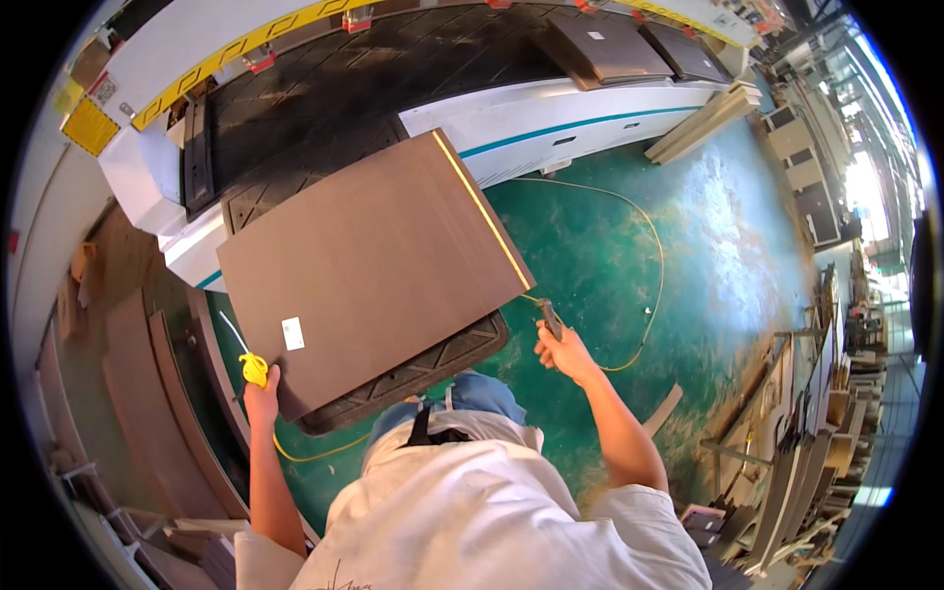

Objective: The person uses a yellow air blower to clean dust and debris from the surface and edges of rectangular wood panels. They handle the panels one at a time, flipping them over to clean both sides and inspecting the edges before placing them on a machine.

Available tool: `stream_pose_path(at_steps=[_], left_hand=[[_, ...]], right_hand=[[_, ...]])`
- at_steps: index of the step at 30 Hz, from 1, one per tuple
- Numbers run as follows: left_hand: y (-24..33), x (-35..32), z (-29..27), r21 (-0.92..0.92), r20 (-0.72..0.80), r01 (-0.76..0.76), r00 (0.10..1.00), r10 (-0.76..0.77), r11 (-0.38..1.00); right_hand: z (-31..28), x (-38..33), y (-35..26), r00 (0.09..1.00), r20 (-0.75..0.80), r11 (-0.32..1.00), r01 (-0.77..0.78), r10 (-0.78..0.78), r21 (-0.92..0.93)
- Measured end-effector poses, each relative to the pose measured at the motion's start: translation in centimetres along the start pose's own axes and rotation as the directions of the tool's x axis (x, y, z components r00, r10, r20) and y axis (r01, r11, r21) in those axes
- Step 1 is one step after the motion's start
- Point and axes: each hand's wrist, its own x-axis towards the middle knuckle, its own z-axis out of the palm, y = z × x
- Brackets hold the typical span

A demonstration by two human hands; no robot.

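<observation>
With left hand (pixel 262 397) closed on yellow thin-nozzled blowgun (pixel 254 370), right hand (pixel 566 354) on dark slim tool (pixel 550 317), light contact should be kept with brown rectangular panel (pixel 369 265).

the person's left forearm (pixel 274 487) reaches forward, the left hand (pixel 262 397) curled in a grip, while the right forearm (pixel 617 421) slants forward and inward, the right hand (pixel 568 355) likewise curled.
</observation>
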Motion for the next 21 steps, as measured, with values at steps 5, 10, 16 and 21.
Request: stream_pose_path(at_steps=[5, 10, 16, 21], left_hand=[[1.8, -1.9, 1.3, 0.067, 0.007, 0.178, 0.984, -0.179, 0.982], [-0.7, -1.4, 1.4, -0.002, -0.122, 0.213, 0.970, -0.211, 0.977], [-0.1, -1.1, 0.7, 0.058, -0.051, 0.374, 0.927, -0.372, 0.925], [-1.2, -1.2, 1.2, -0.018, -0.104, 0.280, 0.954, -0.281, 0.960]], right_hand=[[-2.2, 2.4, 0.6, 0.945, 0.016, 0.888, 0.313, -0.327, -0.338], [-1.7, 4.2, -0.9, 0.951, 0.128, 0.903, 0.308, -0.282, -0.301], [-2.5, 5.2, 0.4, 0.961, 0.151, 0.914, 0.268, -0.232, -0.305], [-2.7, 6.5, 0.7, 0.941, 0.159, 0.872, 0.336, -0.298, -0.356]])
